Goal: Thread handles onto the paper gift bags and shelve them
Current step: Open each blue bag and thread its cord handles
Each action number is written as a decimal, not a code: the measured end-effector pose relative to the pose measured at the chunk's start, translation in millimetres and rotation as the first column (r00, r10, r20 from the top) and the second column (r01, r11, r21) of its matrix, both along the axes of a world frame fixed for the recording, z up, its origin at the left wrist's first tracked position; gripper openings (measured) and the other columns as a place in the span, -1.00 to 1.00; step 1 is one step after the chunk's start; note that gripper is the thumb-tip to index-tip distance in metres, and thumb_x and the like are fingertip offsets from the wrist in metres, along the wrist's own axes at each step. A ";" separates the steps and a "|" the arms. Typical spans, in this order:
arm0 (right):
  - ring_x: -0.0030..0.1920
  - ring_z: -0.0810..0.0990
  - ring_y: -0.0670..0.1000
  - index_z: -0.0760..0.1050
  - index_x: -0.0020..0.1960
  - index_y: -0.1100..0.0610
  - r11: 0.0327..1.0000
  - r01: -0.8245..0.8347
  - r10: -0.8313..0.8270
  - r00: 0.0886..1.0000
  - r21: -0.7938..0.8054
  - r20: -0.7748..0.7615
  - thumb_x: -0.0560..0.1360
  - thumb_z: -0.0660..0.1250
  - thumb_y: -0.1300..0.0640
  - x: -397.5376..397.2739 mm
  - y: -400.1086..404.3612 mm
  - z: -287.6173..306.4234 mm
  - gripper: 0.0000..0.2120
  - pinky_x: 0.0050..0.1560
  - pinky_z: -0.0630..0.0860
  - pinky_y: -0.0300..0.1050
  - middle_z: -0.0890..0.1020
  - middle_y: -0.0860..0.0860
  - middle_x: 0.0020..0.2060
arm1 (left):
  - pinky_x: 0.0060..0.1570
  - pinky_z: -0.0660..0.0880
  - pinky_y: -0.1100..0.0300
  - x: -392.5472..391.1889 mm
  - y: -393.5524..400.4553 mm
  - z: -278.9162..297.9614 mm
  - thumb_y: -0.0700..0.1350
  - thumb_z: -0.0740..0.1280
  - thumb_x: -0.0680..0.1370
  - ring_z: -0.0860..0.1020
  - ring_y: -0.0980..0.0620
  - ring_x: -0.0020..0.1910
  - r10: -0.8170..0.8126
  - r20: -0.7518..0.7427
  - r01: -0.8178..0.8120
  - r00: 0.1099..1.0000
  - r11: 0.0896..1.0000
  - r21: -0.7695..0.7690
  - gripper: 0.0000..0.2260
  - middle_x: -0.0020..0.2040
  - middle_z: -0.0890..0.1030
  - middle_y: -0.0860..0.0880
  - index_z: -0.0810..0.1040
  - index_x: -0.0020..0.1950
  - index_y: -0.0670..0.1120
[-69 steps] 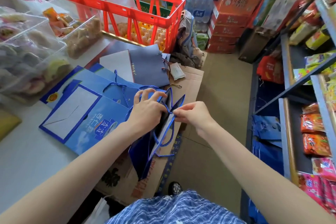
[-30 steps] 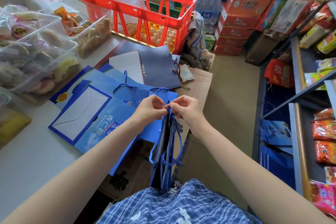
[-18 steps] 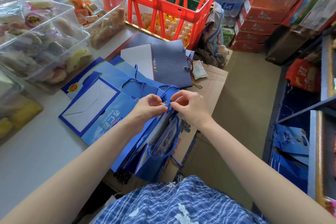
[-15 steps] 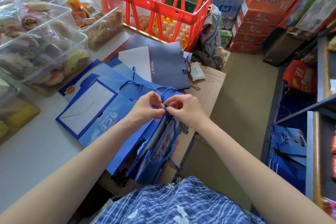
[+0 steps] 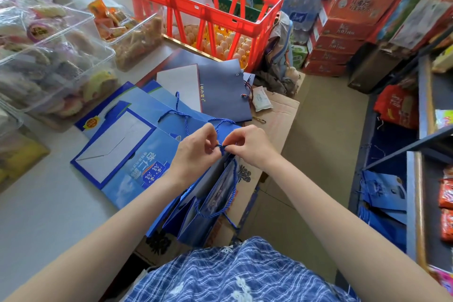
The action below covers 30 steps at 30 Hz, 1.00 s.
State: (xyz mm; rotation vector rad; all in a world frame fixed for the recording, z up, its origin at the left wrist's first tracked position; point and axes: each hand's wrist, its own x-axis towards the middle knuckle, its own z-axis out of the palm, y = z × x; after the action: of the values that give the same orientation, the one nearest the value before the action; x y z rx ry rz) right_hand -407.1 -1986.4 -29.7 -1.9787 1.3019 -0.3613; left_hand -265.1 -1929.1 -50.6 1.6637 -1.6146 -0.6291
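Note:
A small blue paper gift bag (image 5: 208, 201) hangs in front of me, its mouth up at my hands. My left hand (image 5: 196, 152) and my right hand (image 5: 247, 146) meet at its top edge, both pinching the blue cord handle (image 5: 220, 148) between fingertips. A loop of the same cord hangs down the bag's side. Flat blue gift bags (image 5: 127, 154) with cords lie stacked on the white table (image 5: 36, 203), with a dark navy bag (image 5: 220, 91) behind them.
A red crate (image 5: 196, 5) over egg trays stands at the table's back. Clear food boxes (image 5: 49, 56) fill the left. A cardboard box (image 5: 274, 115) sits beside the table. A metal shelf (image 5: 416, 179) on the right has blue bags (image 5: 382, 193) at its foot.
The bag went from spread open and low to hanging straight, then tilted. Both hands came together at its top edge and now work the cord end there.

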 end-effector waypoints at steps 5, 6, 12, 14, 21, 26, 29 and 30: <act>-0.34 0.49 -0.22 0.66 -0.08 0.17 0.999 -0.023 0.021 0.999 0.041 0.027 0.42 0.42 0.26 -3.8 -0.8 -0.1 -0.90 -0.28 0.37 -0.54 0.60 -0.06 -0.26 | -0.28 0.44 0.27 3.2 -6.5 1.7 -0.33 0.36 0.45 0.56 0.00 -0.29 0.123 -0.378 -0.023 0.918 0.966 0.259 -0.75 -0.21 0.54 -0.02 0.36 -0.22 -0.03; -0.32 0.51 -0.21 0.66 -0.08 0.17 0.998 -0.021 0.019 0.999 0.056 0.039 0.42 0.42 0.27 -4.5 -1.2 -0.1 -0.90 -0.26 0.39 -0.53 0.60 -0.07 -0.26 | -0.25 0.46 0.23 5.2 -8.5 2.2 -0.34 0.36 0.45 0.55 -0.01 -0.28 0.114 -0.408 0.007 0.906 0.959 0.285 -0.76 -0.19 0.55 -0.05 0.37 -0.22 -0.06; -0.28 0.52 -0.16 0.64 -0.15 0.13 0.988 -0.057 0.048 0.997 0.145 0.061 0.42 0.40 0.30 -3.1 -7.8 5.6 -0.90 -0.22 0.44 -0.43 0.60 -0.11 -0.30 | -0.09 0.49 0.07 15.1 -12.0 8.8 -0.35 0.37 0.47 0.55 0.00 -0.25 -0.033 -0.443 0.183 0.896 0.936 0.300 -0.79 -0.24 0.56 -0.01 0.39 -0.19 -0.10; -0.27 0.51 -0.15 0.63 -0.17 0.10 0.984 -0.081 0.074 0.996 0.157 0.049 0.43 0.40 0.30 -2.3 -10.9 7.7 -0.88 -0.17 0.47 -0.32 0.60 -0.09 -0.29 | -0.10 0.47 0.06 16.4 -12.5 9.1 -0.36 0.35 0.47 0.56 0.05 -0.26 -0.071 -0.437 0.212 0.896 0.936 0.282 -0.79 -0.23 0.56 0.00 0.39 -0.17 -0.10; -0.31 0.53 -0.21 0.62 -0.15 0.13 0.993 -0.044 0.036 0.996 0.110 0.077 0.41 0.39 0.33 1.0 -13.4 -0.1 -0.87 -0.21 0.45 -0.40 0.61 -0.11 -0.30 | -0.34 0.38 0.35 11.8 -16.6 7.8 -0.25 0.37 0.49 0.38 0.00 -0.29 -0.140 -0.272 0.203 0.952 0.955 0.219 -0.77 -0.22 0.53 0.06 0.37 -0.18 0.01; -0.31 0.53 -0.22 0.60 -0.16 0.12 0.994 -0.062 0.053 0.994 0.092 0.096 0.41 0.39 0.32 -1.9 -13.2 -3.4 -0.88 -0.22 0.44 -0.46 0.60 -0.14 -0.29 | -0.31 0.38 0.40 8.7 -9.4 -0.9 -0.23 0.35 0.51 0.43 0.11 -0.29 0.023 -0.528 0.175 0.849 0.930 0.323 -0.86 -0.22 0.53 0.10 0.42 -0.14 -0.05; -0.30 0.52 -0.19 0.59 -0.18 0.09 0.994 -0.074 0.064 0.991 0.078 0.114 0.42 0.40 0.31 -4.2 -12.6 -4.2 -0.87 -0.20 0.45 -0.42 0.59 -0.16 -0.30 | -0.23 0.45 0.34 15.0 -7.2 -3.5 -0.21 0.37 0.50 0.48 0.16 -0.22 0.116 -0.647 0.199 0.753 0.898 0.393 -0.88 -0.23 0.55 0.11 0.45 -0.15 -0.04; -0.30 0.51 -0.18 0.58 -0.19 0.07 0.994 -0.079 0.071 0.991 0.071 0.114 0.42 0.40 0.31 -4.0 -12.2 -4.9 -0.86 -0.20 0.45 -0.39 0.59 -0.16 -0.30 | -0.22 0.46 0.32 16.1 -8.3 -3.4 -0.22 0.38 0.50 0.48 0.14 -0.22 0.121 -0.643 0.192 0.757 0.899 0.395 -0.87 -0.24 0.55 0.10 0.46 -0.15 -0.05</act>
State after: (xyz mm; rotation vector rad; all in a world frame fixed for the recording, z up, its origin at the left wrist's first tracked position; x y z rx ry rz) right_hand -411.1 -1998.6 -34.6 -1.9106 1.1514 -0.3757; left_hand -249.1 -1937.3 -54.0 1.4471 -1.0188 -1.5066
